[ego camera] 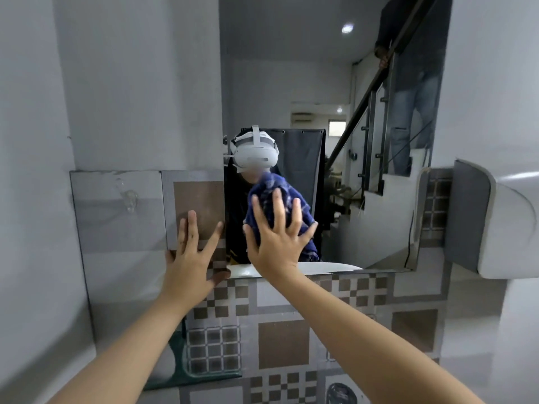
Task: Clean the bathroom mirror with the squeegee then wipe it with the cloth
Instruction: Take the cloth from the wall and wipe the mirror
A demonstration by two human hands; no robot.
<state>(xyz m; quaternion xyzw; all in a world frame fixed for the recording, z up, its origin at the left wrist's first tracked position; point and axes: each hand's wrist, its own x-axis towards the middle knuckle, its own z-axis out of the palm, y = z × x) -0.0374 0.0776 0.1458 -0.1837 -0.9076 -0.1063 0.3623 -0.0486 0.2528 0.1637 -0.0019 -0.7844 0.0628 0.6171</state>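
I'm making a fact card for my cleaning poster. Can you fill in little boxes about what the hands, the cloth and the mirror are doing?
right hand: flat, fingers spread, pressing the cloth onto the glass
cloth: dark blue, bunched under the right hand
left hand: open, resting on the tiled wall at the mirror's lower left corner
mirror: on the wall, shows a white headset and stairs
squeegee: not in view
stage: wiping with the cloth

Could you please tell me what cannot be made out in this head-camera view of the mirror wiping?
- Squeegee: nowhere in the head view.
- Blue cloth: its lower part is hidden behind the right hand.
- Mirror: top cut off by the frame edge; streaks or wetness too faint to tell.
- Left hand: palm contact with the tiled wall is hidden.
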